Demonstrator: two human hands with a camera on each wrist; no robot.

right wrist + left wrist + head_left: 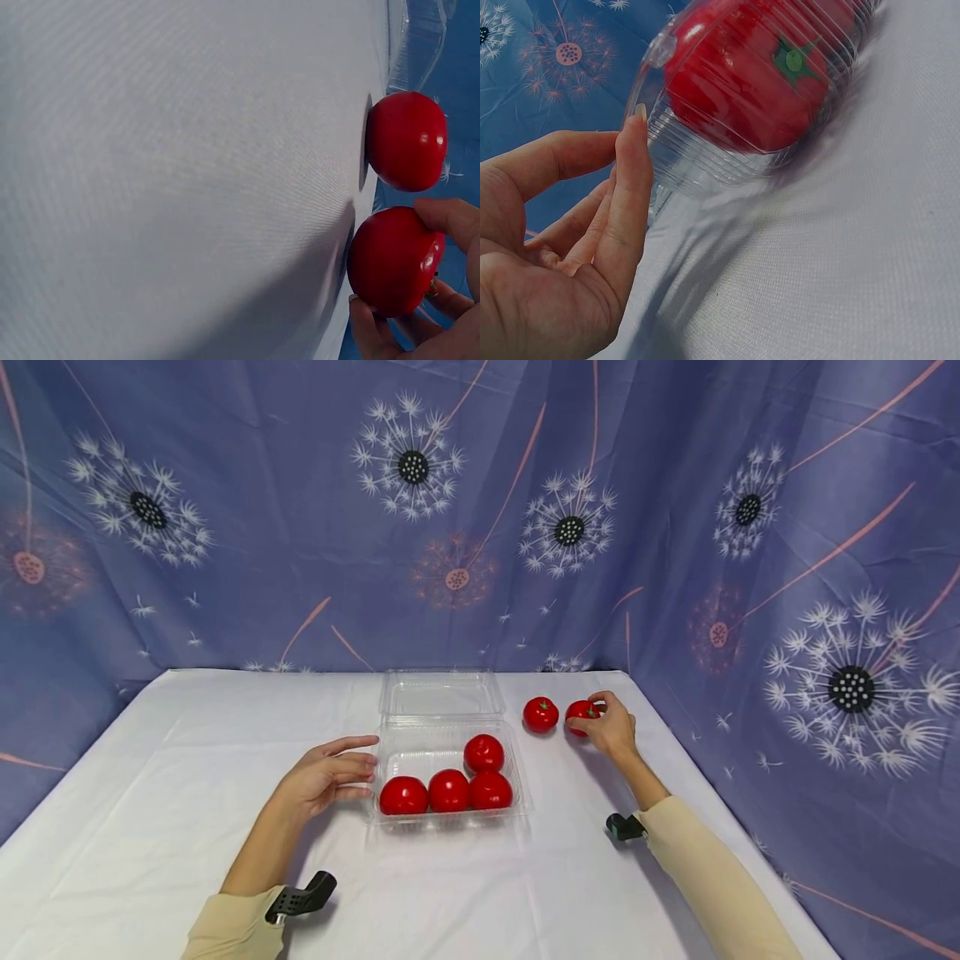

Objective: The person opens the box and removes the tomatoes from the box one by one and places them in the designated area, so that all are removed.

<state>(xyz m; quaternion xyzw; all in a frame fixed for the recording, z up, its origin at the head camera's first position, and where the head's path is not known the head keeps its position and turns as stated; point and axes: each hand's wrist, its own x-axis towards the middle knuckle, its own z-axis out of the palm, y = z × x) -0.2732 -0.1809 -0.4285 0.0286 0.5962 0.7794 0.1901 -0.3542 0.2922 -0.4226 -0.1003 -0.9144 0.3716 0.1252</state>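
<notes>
At the table's back right, my right hand holds a red tomato between thumb and fingers. The right wrist view shows this tomato low over the white cloth, its green stem turned towards the palm. Just left of it sits another tomato. A clear plastic clamshell box stands mid-table with several tomatoes in it, three along the front and one behind at right. My left hand is at the box's left side, fingers extended, fingertips right at the clear wall in the left wrist view.
The box's clear lid lies folded back behind it. A white cloth covers the table. Blue curtains with dandelion prints hang behind and at the sides. Dark wrist cameras are on both sleeves.
</notes>
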